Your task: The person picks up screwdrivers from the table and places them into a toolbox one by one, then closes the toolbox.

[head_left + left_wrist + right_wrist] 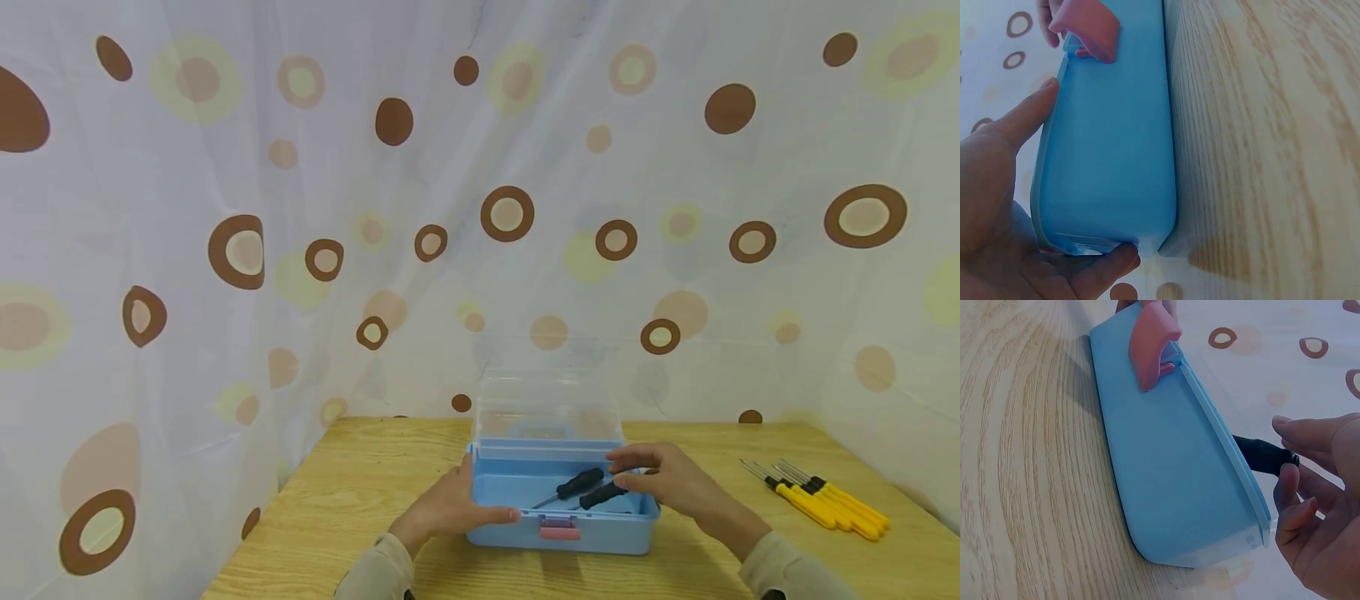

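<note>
A light blue toolbox (pixel 517 535) with a pink latch (pixel 560 530) stands on the table, its clear lid (pixel 547 404) raised at the back. My left hand (pixel 457 504) holds the left end of the box, thumb along the front rim and fingers round the end wall. Inside lie a black-handled screwdriver (pixel 580 483) and a second one (pixel 600 495) nearer the front. Over the box's right end is my right hand (pixel 671 482), its fingers loosely spread about the end of the second black handle (pixel 1263 455), with a gap between the upper fingertip and the handle.
Several yellow-handled screwdrivers (pixel 840 508) lie side by side on the wooden table (pixel 337 508), to the right of the box, shafts pointing away. A white curtain (pixel 450 167) with brown and cream circles hangs behind the table and along its sides.
</note>
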Demonstrator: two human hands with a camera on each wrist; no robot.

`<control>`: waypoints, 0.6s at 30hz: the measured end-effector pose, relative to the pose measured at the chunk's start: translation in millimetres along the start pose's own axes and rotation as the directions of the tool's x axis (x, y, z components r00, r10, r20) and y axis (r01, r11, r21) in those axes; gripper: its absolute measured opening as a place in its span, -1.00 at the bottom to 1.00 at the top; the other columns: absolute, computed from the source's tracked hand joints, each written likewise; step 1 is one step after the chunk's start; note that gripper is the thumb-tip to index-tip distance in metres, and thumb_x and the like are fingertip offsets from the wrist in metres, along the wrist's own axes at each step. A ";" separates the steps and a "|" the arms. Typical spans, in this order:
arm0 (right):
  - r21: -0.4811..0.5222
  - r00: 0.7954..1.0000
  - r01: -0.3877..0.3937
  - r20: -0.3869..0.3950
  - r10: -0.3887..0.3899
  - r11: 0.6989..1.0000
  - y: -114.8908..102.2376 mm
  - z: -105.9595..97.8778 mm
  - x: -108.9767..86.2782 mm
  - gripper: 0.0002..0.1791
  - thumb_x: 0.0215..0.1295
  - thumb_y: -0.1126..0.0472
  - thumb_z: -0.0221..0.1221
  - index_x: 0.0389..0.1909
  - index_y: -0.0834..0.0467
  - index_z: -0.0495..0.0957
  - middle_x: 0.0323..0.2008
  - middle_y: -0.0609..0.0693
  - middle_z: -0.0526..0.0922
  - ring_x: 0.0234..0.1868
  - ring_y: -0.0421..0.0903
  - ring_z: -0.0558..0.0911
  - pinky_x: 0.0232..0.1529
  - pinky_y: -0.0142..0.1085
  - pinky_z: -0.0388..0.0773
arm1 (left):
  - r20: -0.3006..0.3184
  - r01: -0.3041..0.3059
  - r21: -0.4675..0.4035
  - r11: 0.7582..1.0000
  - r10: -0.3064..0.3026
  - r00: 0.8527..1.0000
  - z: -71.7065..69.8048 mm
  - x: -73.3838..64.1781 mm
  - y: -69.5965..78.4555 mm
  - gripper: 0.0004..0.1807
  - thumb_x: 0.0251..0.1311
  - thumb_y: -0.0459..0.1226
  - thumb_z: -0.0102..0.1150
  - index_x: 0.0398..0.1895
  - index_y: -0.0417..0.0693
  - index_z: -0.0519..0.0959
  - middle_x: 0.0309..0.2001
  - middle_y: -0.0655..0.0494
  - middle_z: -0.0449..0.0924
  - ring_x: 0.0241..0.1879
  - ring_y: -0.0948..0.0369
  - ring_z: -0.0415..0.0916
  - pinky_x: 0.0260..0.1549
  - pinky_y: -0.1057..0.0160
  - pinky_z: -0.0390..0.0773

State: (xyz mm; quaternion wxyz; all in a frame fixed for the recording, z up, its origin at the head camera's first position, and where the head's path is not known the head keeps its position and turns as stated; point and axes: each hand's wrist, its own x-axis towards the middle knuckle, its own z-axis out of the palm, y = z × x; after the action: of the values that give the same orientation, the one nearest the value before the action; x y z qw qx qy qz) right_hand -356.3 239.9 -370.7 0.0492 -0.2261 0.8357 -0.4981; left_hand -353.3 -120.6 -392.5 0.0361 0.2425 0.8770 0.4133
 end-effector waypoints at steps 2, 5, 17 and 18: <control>0.005 1.000 -0.013 -0.012 0.013 1.000 -0.5 -1.4 -0.7 -0.46 0.48 0.13 0.28 0.33 0.36 0.50 0.12 0.17 0.66 0.10 0.15 0.62 -0.01 0.02 0.61 | 0.000 0.005 0.003 1.000 -0.005 1.000 0.0 0.2 -0.1 0.27 0.11 0.12 0.51 0.63 -0.22 -0.11 0.44 -0.27 0.28 0.30 -0.18 0.39 0.22 -0.26 0.42; 0.011 0.999 -0.038 -0.031 0.039 0.999 -2.2 -3.5 -2.2 -0.46 0.49 0.10 0.27 0.33 0.33 0.50 0.15 0.19 0.64 0.12 0.19 0.61 -0.14 -0.04 0.58 | 0.002 0.013 0.004 1.000 -0.013 1.000 0.3 0.3 -1.0 0.27 0.11 0.13 0.51 0.63 -0.21 -0.10 0.44 -0.26 0.28 0.30 -0.18 0.40 0.23 -0.26 0.42; 0.064 0.993 -0.085 -0.074 0.089 0.994 -3.9 -12.9 -9.3 -0.41 0.48 0.06 0.28 0.38 0.31 0.46 0.23 0.25 0.59 0.22 0.22 0.58 -0.11 -0.02 0.55 | 0.003 0.001 0.011 1.000 -0.001 1.000 -0.4 1.2 0.3 0.27 0.12 0.11 0.52 0.62 -0.25 -0.11 0.44 -0.28 0.28 0.31 -0.19 0.38 0.23 -0.29 0.39; 0.076 0.993 -0.085 -0.071 0.091 0.993 -3.4 -14.1 -9.9 -0.40 0.49 0.06 0.27 0.39 0.31 0.45 0.24 0.26 0.58 0.23 0.23 0.57 -0.10 -0.02 0.55 | 0.004 -0.001 0.011 1.000 0.001 1.000 -0.2 1.4 0.2 0.27 0.12 0.11 0.52 0.62 -0.25 -0.11 0.43 -0.28 0.29 0.31 -0.19 0.38 0.23 -0.29 0.40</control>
State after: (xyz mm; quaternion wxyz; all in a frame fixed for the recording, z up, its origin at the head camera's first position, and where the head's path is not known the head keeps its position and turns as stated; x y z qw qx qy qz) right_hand -350.7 254.1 -362.2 0.0483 -0.1684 0.8275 -0.5334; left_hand -354.5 -120.0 -392.1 0.0360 0.2440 0.8791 0.4079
